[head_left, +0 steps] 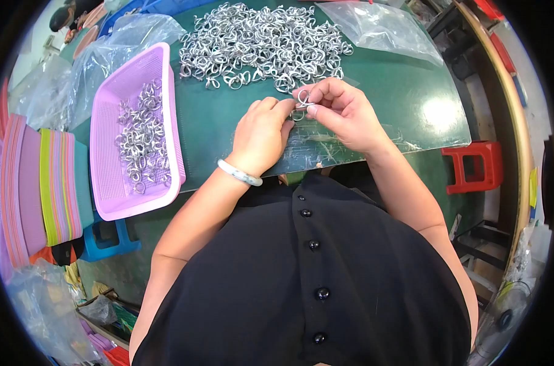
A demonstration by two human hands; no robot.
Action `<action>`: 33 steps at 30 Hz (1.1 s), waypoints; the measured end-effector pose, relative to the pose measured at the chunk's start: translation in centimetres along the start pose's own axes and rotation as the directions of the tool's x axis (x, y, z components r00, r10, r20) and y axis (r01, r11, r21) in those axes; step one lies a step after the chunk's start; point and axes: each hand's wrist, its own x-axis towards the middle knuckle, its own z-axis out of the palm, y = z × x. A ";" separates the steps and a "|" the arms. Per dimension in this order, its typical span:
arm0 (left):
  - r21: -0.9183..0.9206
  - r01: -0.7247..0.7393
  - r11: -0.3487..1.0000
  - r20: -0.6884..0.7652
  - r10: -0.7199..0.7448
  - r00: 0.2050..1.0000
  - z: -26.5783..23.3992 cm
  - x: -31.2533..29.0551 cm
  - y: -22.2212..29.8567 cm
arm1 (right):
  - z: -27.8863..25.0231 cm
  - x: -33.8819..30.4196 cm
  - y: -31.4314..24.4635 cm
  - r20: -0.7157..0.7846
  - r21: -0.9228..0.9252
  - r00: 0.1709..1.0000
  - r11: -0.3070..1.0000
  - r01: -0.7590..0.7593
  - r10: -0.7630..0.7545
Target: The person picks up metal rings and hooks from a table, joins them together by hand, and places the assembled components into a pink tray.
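Observation:
A silver metal ring piece with rounded loops sits between my two hands near the table's front edge. My right hand pinches it between thumb and bent fingers. From the other side my left hand closes on it with thumb and forefinger; part of the piece is hidden by the fingers. Just beyond my hands lies a big heap of similar silver ring pieces. To my left, a lilac plastic basket holds a smaller pile of ring pieces.
The green table carries clear plastic bags at the far right and far left. Stacked coloured baskets stand at the left, by a blue stool. A red stool stands past the table's right end.

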 end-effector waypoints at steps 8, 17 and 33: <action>-0.478 0.196 0.856 0.047 -0.198 0.979 0.0 0.0 -0.7 | 0.2 -0.4 0.3 -0.074 0.095 0.993 0.990 0.100 -0.093; -0.874 0.364 -0.322 0.429 -0.160 0.889 -1.7 -1.1 -1.1 | 0.7 -0.7 0.1 -0.108 -0.033 0.991 0.996 0.080 -0.083; -0.899 0.347 -0.268 0.412 -0.244 0.878 -1.6 -1.8 -0.3 | 1.2 -1.0 -0.2 -0.080 -0.338 0.966 0.919 0.205 -0.245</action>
